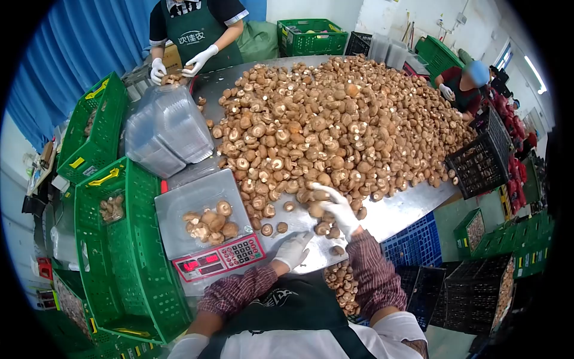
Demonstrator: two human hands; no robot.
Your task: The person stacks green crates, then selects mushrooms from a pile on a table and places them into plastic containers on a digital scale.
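My right hand, in a white glove, reaches over the near edge of a big heap of brown shiitake mushrooms. Its fingers are apart, close to a mushroom; whether they touch it I cannot tell. My left hand, gloved too, lies low over the metal table with fingers stretched out and nothing visible in it. Two loose mushrooms lie just beyond it. Left of that hand stands a digital scale with red displays, bearing a clear tray of mushrooms.
Stacked clear plastic trays stand behind the scale. Green crates line the left side, one holding a packed tray. A co-worker handles mushrooms across the table; another person is far right. Black crates edge the right side.
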